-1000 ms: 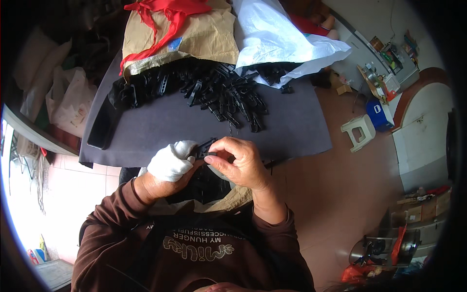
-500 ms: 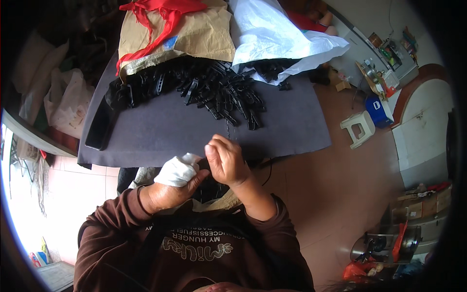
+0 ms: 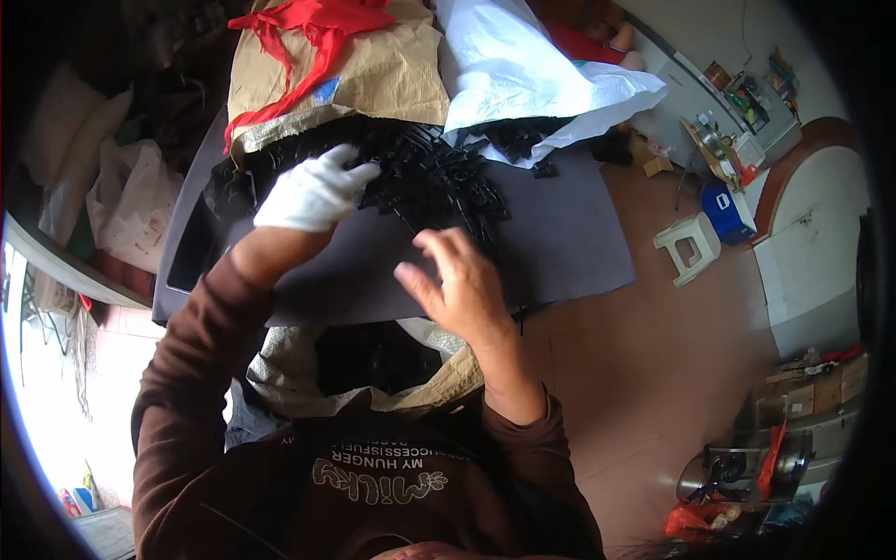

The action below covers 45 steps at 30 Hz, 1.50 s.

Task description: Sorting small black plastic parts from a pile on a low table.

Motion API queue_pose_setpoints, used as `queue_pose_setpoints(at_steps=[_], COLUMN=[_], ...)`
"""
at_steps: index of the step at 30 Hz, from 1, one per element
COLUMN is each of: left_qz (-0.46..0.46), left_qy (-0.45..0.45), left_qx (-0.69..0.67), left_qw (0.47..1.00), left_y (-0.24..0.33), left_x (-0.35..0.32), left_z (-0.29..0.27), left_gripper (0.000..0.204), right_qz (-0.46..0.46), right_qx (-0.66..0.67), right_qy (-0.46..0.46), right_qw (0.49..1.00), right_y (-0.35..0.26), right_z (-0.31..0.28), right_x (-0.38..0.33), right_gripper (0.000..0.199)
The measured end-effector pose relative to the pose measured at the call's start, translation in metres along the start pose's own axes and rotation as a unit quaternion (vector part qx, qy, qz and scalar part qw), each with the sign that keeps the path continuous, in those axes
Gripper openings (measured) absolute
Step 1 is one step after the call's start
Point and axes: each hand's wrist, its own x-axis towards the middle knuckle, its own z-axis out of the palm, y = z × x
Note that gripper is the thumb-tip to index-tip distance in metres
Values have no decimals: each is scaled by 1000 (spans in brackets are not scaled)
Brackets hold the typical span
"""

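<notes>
My left hand [image 3: 310,194] wears a white glove and reaches over the near left side of a heap of small black plastic parts [image 3: 439,168]. Its visible fingers are apart at the heap's edge, and I see nothing held in them. My right hand [image 3: 464,289] is bare and hovers above the table's near edge, just this side of the heap. Thumb and fingers are spread there, with nothing between them. The heap spills from a tan woven sack [image 3: 392,79] and a white sack [image 3: 523,79].
Red cloth [image 3: 317,33] lies across the tan sack. A dark phone [image 3: 189,252] rests at the left of the grey table [image 3: 569,243]. Below the near edge, an open sack [image 3: 280,373] holds dark contents. A white stool [image 3: 686,247] and blue box [image 3: 726,213] stand right.
My hands have parted from close together near the table edge. The gloved left hand moved forward to the heap; the right opened from a closed shape, uncovering the open sack below.
</notes>
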Motion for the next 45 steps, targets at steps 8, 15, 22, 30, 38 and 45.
queue_pose_setpoints(at_steps=[8,15,22,30,38,45], left_qz=[82,-10,-288,-270,-76,29], left_qy=[-74,2,-78,-175,-23,-14], left_qx=[119,22,-610,-717,-378,-353], left_qw=[987,1000,734,619,923,935], left_y=[-22,-4,26,39,56,63], left_x=[33,-19,-57,-78,-80,-82], left_z=[37,23,-7,6,17,8], left_gripper=[13,15,19,35,23,15], right_qz=[29,-14,-17,-22,-28,-29], right_qx=[-112,72,193,221,270,288], right_qy=[25,71,29,32,-22,-30], right_qw=[993,995,981,974,962,957], right_y=[28,18,-3,-13,-21,-22], right_z=[12,2,-3,-9,-13,-3], right_x=[-2,2,-2,-6,-7,-10], right_gripper=[18,9,6,5,8,9])
